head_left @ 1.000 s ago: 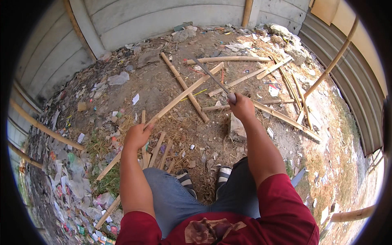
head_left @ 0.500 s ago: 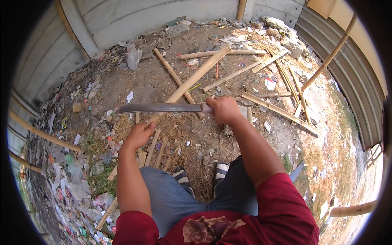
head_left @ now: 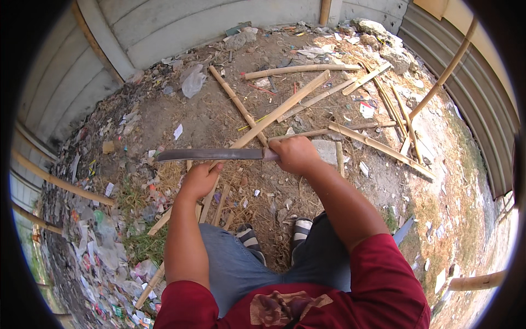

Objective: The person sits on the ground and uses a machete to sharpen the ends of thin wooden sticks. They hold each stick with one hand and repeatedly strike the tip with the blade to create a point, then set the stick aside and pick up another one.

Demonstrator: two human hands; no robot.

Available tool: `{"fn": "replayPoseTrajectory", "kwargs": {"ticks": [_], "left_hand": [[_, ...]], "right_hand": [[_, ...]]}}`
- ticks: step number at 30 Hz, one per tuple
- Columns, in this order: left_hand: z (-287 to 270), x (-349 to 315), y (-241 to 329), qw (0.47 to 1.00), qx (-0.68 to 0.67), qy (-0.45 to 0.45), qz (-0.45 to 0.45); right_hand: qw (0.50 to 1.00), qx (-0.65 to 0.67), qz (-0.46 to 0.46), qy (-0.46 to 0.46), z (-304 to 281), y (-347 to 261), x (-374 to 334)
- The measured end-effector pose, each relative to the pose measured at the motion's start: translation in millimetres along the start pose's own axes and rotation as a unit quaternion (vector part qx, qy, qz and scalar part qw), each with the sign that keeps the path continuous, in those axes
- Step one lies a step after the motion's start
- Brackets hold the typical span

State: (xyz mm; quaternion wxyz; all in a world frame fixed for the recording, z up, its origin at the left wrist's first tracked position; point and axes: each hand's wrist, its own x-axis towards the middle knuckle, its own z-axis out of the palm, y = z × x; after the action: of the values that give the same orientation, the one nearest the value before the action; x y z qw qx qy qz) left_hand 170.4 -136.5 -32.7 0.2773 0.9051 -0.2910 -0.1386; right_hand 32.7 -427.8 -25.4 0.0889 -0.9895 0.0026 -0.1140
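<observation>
My right hand is closed round the handle of a machete, whose dark blade points left, roughly level. The blade crosses over the near part of a split bamboo piece; I cannot tell whether it touches it. My left hand grips that bamboo near its close end, just below the blade, thumb on top. The bamboo slants away to the far right, above another bamboo stick on the ground.
Bamboo lengths lie scattered ahead and right. Shorter bamboo strips lie by my left knee. A blue-grey flat blade rests at right. Litter covers the left ground. A concrete wall and corrugated sheet enclose the place.
The bamboo's far end has swung right and nearer. My left hand has shifted slightly right with it. The machete and my right hand have come a little lower.
</observation>
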Motion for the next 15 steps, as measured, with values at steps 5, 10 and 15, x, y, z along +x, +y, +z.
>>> {"fn": "replayPoseTrajectory", "kwargs": {"ticks": [5,10,15], "left_hand": [[-8,7,17,0.997,0.051,0.046,0.021],[-3,11,18,0.999,0.028,0.033,-0.023],[9,11,19,0.994,0.082,0.052,0.041]], "right_hand": [[0.995,0.023,0.07,0.061,12,30,1],[0.994,0.061,0.079,0.042,16,10,-1],[0.999,0.04,-0.003,0.023,14,-24,4]]}}
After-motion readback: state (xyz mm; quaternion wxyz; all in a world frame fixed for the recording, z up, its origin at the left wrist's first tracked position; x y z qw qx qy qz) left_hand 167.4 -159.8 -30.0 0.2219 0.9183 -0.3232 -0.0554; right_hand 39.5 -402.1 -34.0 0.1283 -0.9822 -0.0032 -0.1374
